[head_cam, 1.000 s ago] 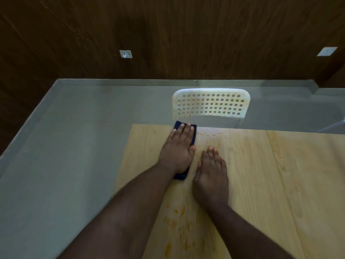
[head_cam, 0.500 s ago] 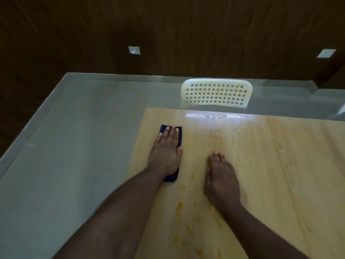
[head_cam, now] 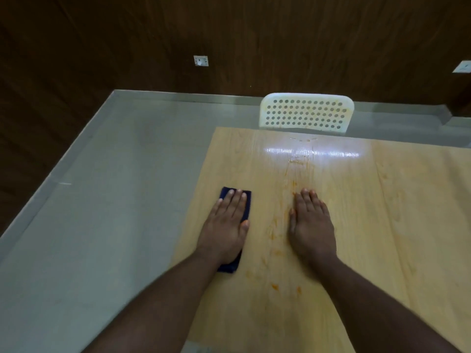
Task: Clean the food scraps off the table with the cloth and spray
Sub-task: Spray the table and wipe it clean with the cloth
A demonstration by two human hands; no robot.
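A: What has changed since a second ago?

B: The left hand [head_cam: 225, 226] then pressed the dark blue folded cloth [head_cam: 245, 205] near the far edge of the pale wooden desk [head_cam: 397, 238], just short of the white perforated plastic chair back [head_cam: 307, 112]. Now hand and cloth sit well nearer the person and further left, close to the desk's left edge. The right hand [head_cam: 312, 225] has drawn back too, and the two hands, almost touching before, are now apart.

A: How does the left hand's grip stand?

B: Flat, fingers straight and close together, pressing down on the cloth. It pinches nothing. The right hand lies the same way, palm down on bare wood, holding nothing.

A: Where is the cloth relative to that hand?

B: Directly beneath it. A dark corner shows past the fingertips and along the thumb side, and another end sticks out under the wrist.

A: Its long axis?

B: It runs along the hand, from the wrist end toward the fingertips, pointing away from the person and tilted slightly left at the far end.

A: And the mess?

B: Orange smears [head_cam: 274, 286] lie between the two hands and trail nearer the person, right of the cloth. A few small pale scraps [head_cam: 304, 140] lie far ahead of the fingertips, by the desk's far edge, in a bright glare.
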